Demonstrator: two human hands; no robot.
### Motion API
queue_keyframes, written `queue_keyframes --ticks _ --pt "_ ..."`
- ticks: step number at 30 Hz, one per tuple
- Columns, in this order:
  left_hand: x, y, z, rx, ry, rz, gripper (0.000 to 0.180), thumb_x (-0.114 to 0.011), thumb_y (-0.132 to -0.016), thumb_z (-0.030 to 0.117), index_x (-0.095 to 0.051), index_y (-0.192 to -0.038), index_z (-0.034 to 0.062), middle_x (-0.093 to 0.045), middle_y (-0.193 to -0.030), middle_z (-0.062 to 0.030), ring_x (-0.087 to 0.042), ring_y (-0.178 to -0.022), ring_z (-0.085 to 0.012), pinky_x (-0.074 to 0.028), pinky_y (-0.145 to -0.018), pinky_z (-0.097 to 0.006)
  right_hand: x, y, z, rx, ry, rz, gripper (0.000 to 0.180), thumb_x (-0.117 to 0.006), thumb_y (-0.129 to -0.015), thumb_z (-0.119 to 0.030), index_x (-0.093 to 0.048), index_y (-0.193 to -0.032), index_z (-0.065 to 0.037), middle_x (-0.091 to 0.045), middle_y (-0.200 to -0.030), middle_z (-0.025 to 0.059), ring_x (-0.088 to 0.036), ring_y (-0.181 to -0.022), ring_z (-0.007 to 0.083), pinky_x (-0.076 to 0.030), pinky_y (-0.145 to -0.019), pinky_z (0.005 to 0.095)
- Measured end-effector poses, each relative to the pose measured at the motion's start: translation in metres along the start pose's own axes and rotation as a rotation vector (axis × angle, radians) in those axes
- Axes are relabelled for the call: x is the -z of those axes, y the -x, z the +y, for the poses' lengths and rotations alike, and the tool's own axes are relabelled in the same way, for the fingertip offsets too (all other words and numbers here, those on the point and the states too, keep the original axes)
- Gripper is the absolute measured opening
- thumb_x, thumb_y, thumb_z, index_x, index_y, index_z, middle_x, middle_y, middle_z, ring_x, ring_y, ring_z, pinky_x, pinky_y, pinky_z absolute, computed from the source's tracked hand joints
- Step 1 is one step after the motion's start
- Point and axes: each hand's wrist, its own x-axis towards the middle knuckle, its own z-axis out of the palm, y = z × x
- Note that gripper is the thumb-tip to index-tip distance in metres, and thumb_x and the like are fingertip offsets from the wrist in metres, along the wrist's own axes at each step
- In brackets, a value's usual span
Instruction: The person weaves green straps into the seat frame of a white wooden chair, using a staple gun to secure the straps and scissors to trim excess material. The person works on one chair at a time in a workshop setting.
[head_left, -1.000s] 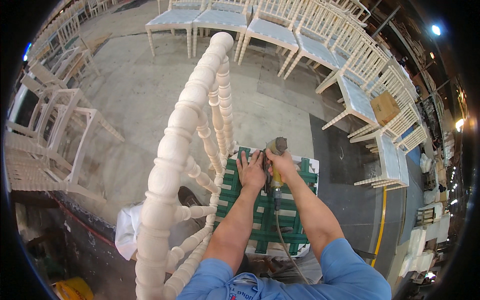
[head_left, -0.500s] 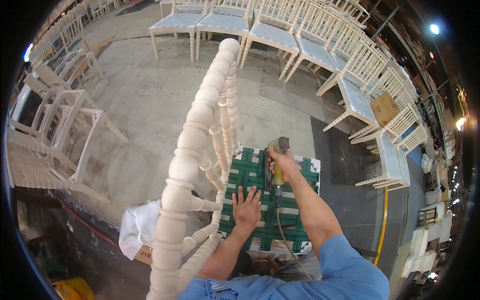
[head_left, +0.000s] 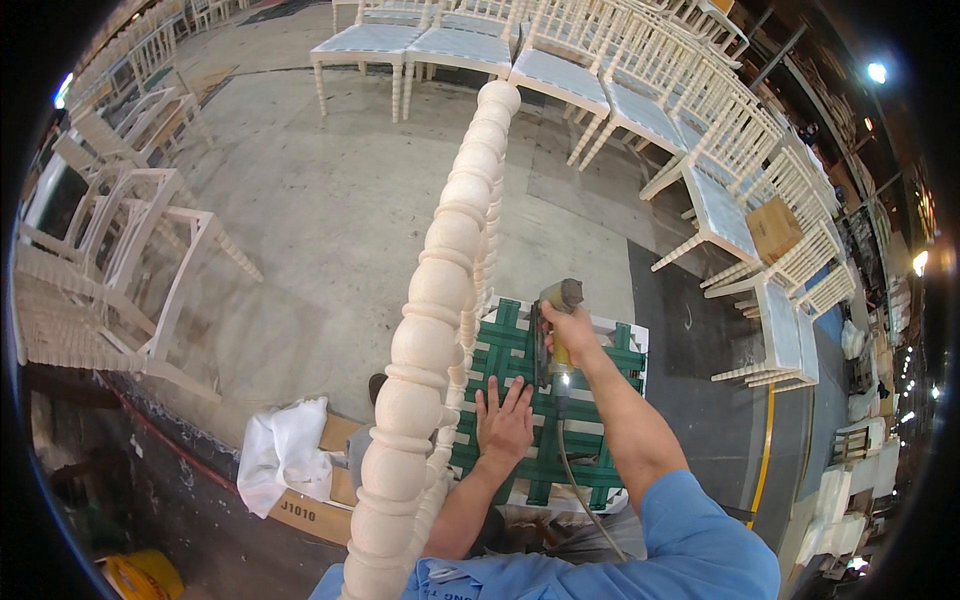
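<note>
A pale wooden chair with a turned, beaded back (head_left: 440, 270) stands close in front of me, its back on the left side. Woven green webbing (head_left: 490, 350) crosses its white seat frame. My right hand (head_left: 570, 335) is wrapped round a yellow and dark pneumatic staple gun (head_left: 562, 294), whose dark, narrow body rests on or just over the webbing. A hose (head_left: 566, 450) runs from it toward me. Lying flat with fingers spread, my left hand (head_left: 503, 420) presses on the webbing just left of the staple gun.
Rows of pale chairs with light seats (head_left: 560, 75) stand at the back and right, one bearing a brown carton (head_left: 773, 230). Unfinished chair frames (head_left: 170, 240) are at left. Near the chair's left side sits an open cardboard box (head_left: 300, 508) with white material; a yellow bucket (head_left: 143, 575) is lower left.
The chair back appears shifted right and more edge-on, and more of the cardboard box shows. Both hands keep nearly the same places on the seat, the staple gun still in my right hand.
</note>
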Motion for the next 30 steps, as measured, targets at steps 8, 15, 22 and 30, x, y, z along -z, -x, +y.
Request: queue_keyframes --ticks 8,15,22,30 --pt "-0.001 0.002 0.001 -0.004 0.047 0.033 0.044 -0.06 -0.096 0.025 -0.061 -0.138 0.0176 -0.046 -0.156 -0.002 -0.03 -0.148 -0.0422 -0.02 -0.121 -0.063 0.002 0.003 0.002 0.013 0.014 -0.001 0.027 -0.072 -0.095 -0.031 -0.06 -0.092 -0.007 -0.059 -0.073 0.0033 -0.054 -0.05 0.0147 -0.044 -0.043 0.0318" --pt "0.0 -0.002 -0.002 -0.009 0.029 0.044 0.043 -0.06 -0.096 0.025 -0.062 -0.138 0.0167 -0.047 -0.156 -0.0027 -0.03 -0.149 -0.0423 -0.02 -0.121 -0.063 0.006 0.004 0.004 0.024 0.002 0.013 0.025 -0.071 -0.096 -0.029 -0.06 -0.092 -0.007 -0.059 -0.073 0.0037 -0.055 -0.05 0.0156 -0.045 -0.043 0.0325" --pt "0.0 0.003 0.004 -0.025 0.041 0.028 0.045 -0.059 -0.096 0.026 -0.061 -0.139 0.0165 -0.047 -0.156 -0.0031 -0.03 -0.149 -0.0429 -0.019 -0.121 -0.062 0.02 0.012 0.003 -0.007 0.019 0.057 0.025 -0.072 -0.096 -0.029 -0.061 -0.098 -0.007 -0.06 -0.076 0.0036 -0.057 -0.052 0.0153 -0.047 -0.044 0.032" --pt "0.001 0.004 -0.004 -0.038 0.042 0.08 0.043 -0.06 -0.095 0.026 -0.064 -0.137 0.0155 -0.051 -0.153 -0.0036 -0.03 -0.149 -0.044 -0.017 -0.121 -0.064 0.104 0.13 0.004 0.019 -0.052 0.041 0.032 -0.072 -0.096 -0.03 -0.064 -0.117 -0.006 -0.068 -0.091 0.0063 -0.06 -0.057 0.0159 -0.05 -0.049 0.032"
